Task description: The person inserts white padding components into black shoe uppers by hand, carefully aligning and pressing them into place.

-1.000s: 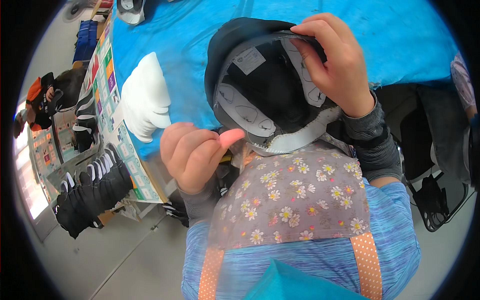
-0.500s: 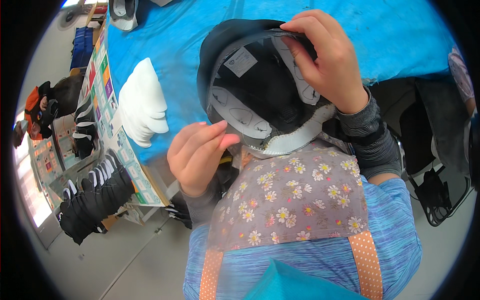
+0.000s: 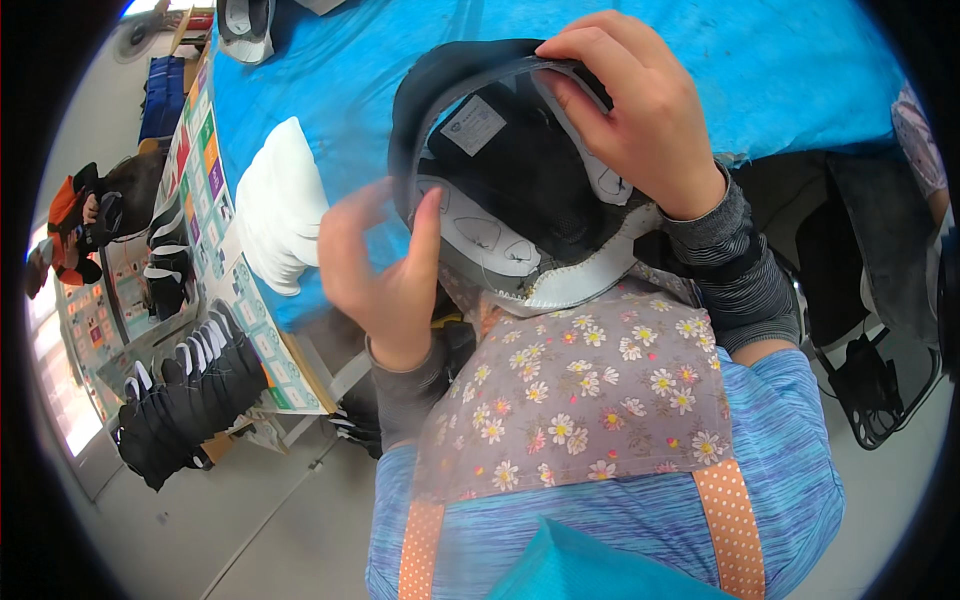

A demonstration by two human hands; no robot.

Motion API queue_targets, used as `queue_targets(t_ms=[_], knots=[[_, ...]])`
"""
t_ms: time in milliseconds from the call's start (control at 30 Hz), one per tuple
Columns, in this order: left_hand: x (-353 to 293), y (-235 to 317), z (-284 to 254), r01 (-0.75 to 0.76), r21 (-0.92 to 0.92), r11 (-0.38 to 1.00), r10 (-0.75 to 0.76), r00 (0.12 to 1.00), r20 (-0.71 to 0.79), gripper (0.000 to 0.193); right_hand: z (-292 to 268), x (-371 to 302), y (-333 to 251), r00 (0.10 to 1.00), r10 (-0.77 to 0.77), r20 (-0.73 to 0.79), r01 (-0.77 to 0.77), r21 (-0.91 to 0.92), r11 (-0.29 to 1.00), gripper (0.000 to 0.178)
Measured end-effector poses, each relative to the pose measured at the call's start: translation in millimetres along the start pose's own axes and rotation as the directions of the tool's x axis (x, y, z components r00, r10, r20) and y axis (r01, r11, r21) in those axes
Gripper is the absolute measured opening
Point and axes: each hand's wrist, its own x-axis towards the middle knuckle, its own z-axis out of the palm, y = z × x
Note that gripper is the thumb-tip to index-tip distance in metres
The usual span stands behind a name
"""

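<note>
A hollow black sewn piece (image 3: 515, 215), shaped like a cap or shoe upper, is tilted with its opening toward me above my lap. Inside are white padded side panels, a white label and a pale stitched near edge. My right hand (image 3: 640, 110) pinches its far right rim, thumb inside and fingers outside. At its left rim is my left hand (image 3: 375, 275), thumb and fingers apart, the thumb overlapping the rim in view. Those fingers are blurred, and whether they touch the piece cannot be seen.
Fanned white flat pieces (image 3: 280, 205) lie on the blue-covered table (image 3: 760, 80) to the left. Another black-and-white piece (image 3: 245, 28) sits at the far left. A row of black pieces (image 3: 190, 395) hangs lower left. A black chair (image 3: 870, 390) stands right.
My left hand has moved up and left along the rim, its thumb and fingers spreading wider. My right hand and the black piece have shifted slightly left.
</note>
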Motion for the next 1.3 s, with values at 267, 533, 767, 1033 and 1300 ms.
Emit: queue_targets(t_ms=[267,533,767,1033,1300], knots=[[-3,0,11,0.017,0.007,1.0,-0.017,1.0,0.008,0.033,0,4,0,1.0,0.021,-0.011,-0.021,0.032,0.999,0.02],[-6,-4,20,0.301,-0.188,0.935,-0.273,0.949,0.159,0.056,16,6,12,0.993,0.037,0.113,-0.043,0.053,0.998,0.026],[-7,0,24,-0.168,-0.04,0.985,0.164,0.982,-0.094,0.049,8,-5,6,0.996,-0.084,-0.003,0.084,0.041,0.996,0.031],[5,-2,19,0.174,-0.037,0.984,-0.167,0.974,0.156,0.034,-1,2,20,0.985,-0.013,0.17,0.028,-0.086,0.996,0.034],[-3,21,10,0.25,0.027,0.968,-0.25,0.968,-0.005,0.039,22,12,-59,0.974,-0.228,0.019,0.227,-0.184,0.956,0.033]])
